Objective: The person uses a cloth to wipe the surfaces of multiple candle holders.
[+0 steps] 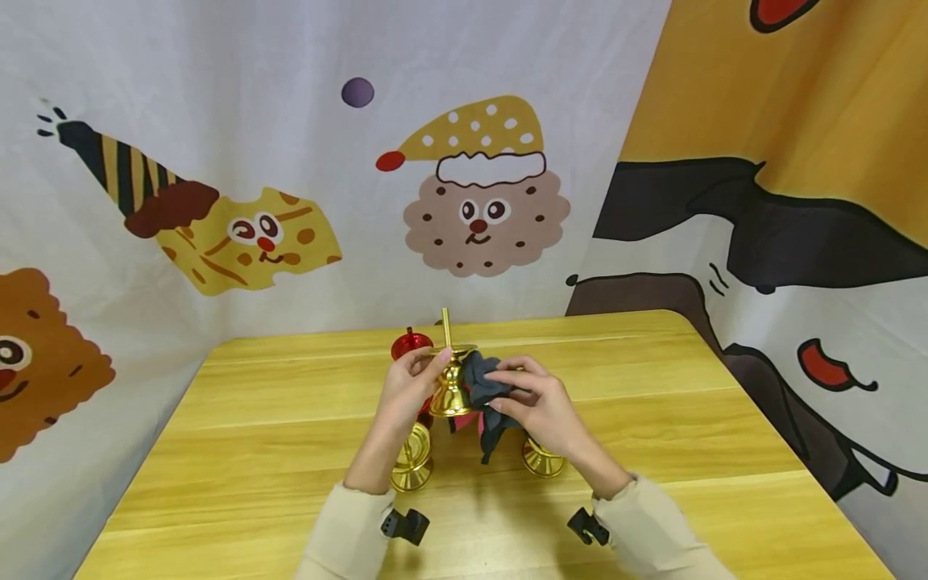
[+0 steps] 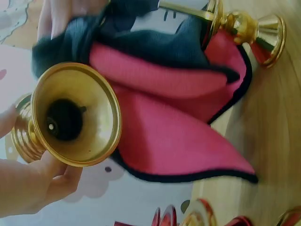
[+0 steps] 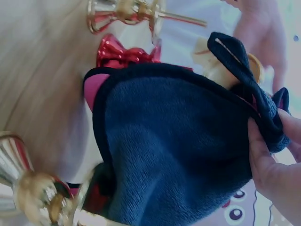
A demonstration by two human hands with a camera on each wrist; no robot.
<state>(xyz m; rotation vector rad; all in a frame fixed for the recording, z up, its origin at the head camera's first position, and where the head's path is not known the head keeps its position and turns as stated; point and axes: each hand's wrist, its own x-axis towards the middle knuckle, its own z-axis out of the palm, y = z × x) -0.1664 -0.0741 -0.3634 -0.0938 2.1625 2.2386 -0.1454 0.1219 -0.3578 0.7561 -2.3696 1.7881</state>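
Note:
My left hand (image 1: pixel 406 388) grips a shiny gold candlestick (image 1: pixel 451 396) by its upper part, lifted over the table with its thin spike upward. From the left wrist view its hollow, flared base (image 2: pixel 102 122) faces the camera. My right hand (image 1: pixel 545 407) pinches a dark blue-grey cloth (image 1: pixel 482 377) between thumb and fingers, right beside the candlestick. The cloth hangs in folds; its pink underside (image 2: pixel 160 141) and dark edging show in the left wrist view, and its fuzzy dark face (image 3: pixel 164 127) fills the right wrist view.
Two more gold candlesticks stand on the wooden table (image 1: pixel 254 451), one near my left wrist (image 1: pixel 412 475) and one below my right hand (image 1: pixel 543 463). A red candlestick (image 1: pixel 411 345) stands behind my left hand, partly hidden. A cartoon-printed curtain (image 1: pixel 290 161) hangs behind the table.

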